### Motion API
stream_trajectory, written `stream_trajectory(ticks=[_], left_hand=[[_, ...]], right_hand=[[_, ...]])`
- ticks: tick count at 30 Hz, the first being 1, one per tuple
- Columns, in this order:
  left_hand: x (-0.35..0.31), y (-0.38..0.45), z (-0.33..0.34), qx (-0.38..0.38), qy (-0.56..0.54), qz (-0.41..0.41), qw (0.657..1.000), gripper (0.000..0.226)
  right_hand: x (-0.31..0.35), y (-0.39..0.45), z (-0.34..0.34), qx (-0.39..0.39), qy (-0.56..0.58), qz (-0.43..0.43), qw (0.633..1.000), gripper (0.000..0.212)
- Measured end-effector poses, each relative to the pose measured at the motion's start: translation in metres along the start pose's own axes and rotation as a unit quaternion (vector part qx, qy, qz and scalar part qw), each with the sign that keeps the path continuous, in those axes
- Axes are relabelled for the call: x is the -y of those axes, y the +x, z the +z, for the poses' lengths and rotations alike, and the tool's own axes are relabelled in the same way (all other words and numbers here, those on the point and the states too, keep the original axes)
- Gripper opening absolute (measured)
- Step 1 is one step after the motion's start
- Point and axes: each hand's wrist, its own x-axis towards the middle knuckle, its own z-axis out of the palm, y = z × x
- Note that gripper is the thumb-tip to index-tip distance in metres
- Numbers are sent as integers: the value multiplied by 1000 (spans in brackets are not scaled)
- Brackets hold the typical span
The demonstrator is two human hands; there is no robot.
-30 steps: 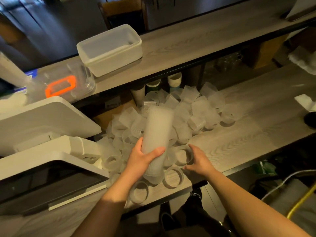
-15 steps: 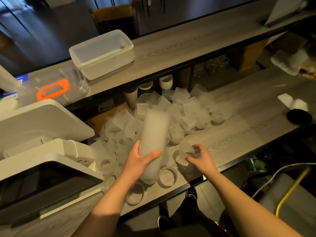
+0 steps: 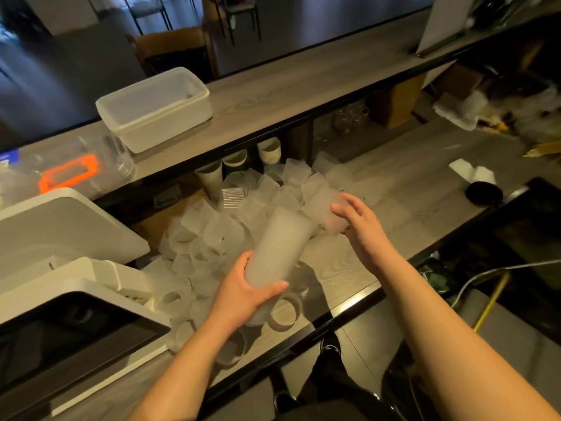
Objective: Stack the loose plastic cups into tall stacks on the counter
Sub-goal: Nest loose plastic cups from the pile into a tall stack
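Centrally, a tall stack of frosted plastic cups (image 3: 279, 244), tilted with its top leaning away and to the right, lifted above the near edge of the wood-grain counter (image 3: 403, 205). Gripped near its lower end by the left hand (image 3: 243, 291), thumb across the near side and fingers curled round the back. At the stack's upper end, a single loose cup (image 3: 329, 214), blurred, held in the right hand (image 3: 361, 226) with fingers curled round its far side; touching the stack's top or just beside it, cannot tell which. Behind and to the left, a heap of loose cups (image 3: 218, 232) spread over the counter, some upright, some on their sides, several open rims near the front edge. Further back under the shelf, a few paper cups (image 3: 268, 150) standing upright. On the upper shelf (image 3: 303, 86), a white rectangular tub (image 3: 154, 107) and, left of it, a clear box with an orange handle (image 3: 69, 173). At far left, a white machine with a dark screen (image 3: 66, 329). To the right on the counter, a small black round object (image 3: 483, 193) beside crumpled white paper (image 3: 472, 171).
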Motion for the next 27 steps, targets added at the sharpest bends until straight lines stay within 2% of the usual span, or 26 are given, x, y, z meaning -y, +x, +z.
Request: stream_trajectory(ticks=[4, 7, 9, 15, 17, 19, 21, 23, 25, 27], left_hand=[[0, -4, -1, 23, 48, 14, 998, 87], [-1, -10, -3, 35, 64, 30, 997, 81], [0, -13, -4, 36, 53, 32, 997, 79], [8, -16, -9, 24, 24, 21, 999, 83], [13, -19, -12, 42, -2, 2, 999, 93], [17, -23, -12, 45, -64, -21, 997, 93], [17, -26, -11, 32, -144, -37, 988, 83], [18, -28, -14, 4, -208, -46, 977, 82], [19, -31, -19, -19, -244, -53, 968, 85], [22, -34, -23, -35, -263, -63, 962, 88]], right_hand=[[18, -13, 8, 37, -72, -23, 996, 73], [26, -20, 12, 56, -108, -21, 992, 48], [27, -25, 18, 67, -118, -20, 991, 39], [8, -41, 48, 129, -100, 12, 987, 75], [6, -42, 53, 148, -76, 24, 986, 70], [1, -41, 56, 154, -62, 37, 985, 71], [-12, -36, 59, 125, -64, 46, 989, 74], [-36, -30, 59, 75, -74, 65, 992, 62], [-64, -28, 54, 59, -129, 97, 985, 57], [-92, -31, 48, 93, -213, 124, 965, 65]])
